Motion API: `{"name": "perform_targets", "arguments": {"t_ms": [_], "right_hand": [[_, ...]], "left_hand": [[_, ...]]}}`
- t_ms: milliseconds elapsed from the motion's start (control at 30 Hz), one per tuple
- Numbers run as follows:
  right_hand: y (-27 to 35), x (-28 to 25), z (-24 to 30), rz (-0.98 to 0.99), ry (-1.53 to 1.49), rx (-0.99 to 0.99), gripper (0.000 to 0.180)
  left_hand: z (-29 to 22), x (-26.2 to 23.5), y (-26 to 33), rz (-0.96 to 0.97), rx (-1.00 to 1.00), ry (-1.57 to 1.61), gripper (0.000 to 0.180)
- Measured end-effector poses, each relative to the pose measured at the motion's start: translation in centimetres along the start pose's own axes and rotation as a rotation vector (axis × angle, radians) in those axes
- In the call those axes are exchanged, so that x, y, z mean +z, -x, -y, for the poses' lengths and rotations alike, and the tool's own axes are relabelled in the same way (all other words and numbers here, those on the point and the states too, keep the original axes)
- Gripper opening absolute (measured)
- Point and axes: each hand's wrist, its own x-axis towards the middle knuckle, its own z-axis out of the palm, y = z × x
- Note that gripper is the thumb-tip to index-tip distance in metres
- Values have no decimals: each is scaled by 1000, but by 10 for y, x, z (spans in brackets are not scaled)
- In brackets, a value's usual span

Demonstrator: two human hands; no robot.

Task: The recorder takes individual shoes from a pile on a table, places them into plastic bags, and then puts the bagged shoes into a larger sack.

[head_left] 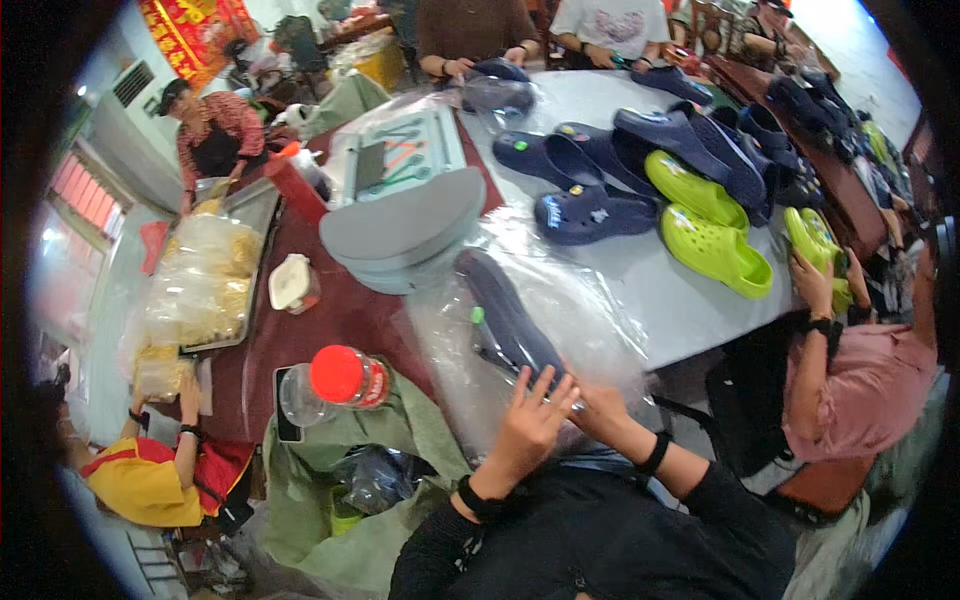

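Observation:
A navy clog (508, 318) lies lengthwise in front of me on a spread of clear plastic bags (590, 310), a green patch on its side. My left hand (528, 425) is at the clog's near end, its fingers stretched out and touching it. Close beside it, my right hand (600, 408) has its fingers curled at the same end and partly hidden. Whether these pinch the clog's edge or the plastic I cannot make out. Just beyond are more navy clogs (595, 215) and a lime-green pair, whose nearer clog (712, 250) lies on its side.
Left of the bags stand grey curved sheets (405, 230), a red-lidded jar (345, 376) and a small white-lidded tub (293, 284). A green cloth sack (370, 520) hangs open at the table's near edge. Co-workers sit around; one at right holds lime-green clogs (815, 240).

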Motion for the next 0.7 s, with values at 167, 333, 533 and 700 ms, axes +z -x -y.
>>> {"name": "perform_targets", "arguments": {"t_ms": [167, 333, 533, 700], "right_hand": [[5, -2, -2, -20, -43, -26, 80], [4, 3, -7, 165, 48, 105, 80], [-1, 1, -14, 142, 19, -17, 76], [-15, -24, 4, 196, 108, -159, 71]], "left_hand": [[-2, -1, 1, 20, 49, 43, 39], [0, -8, 1, -40, 70, 99, 41], [-3, 0, 3, 11, 40, 7, 44], [4, 11, 5, -34, -92, -70, 48]]}}
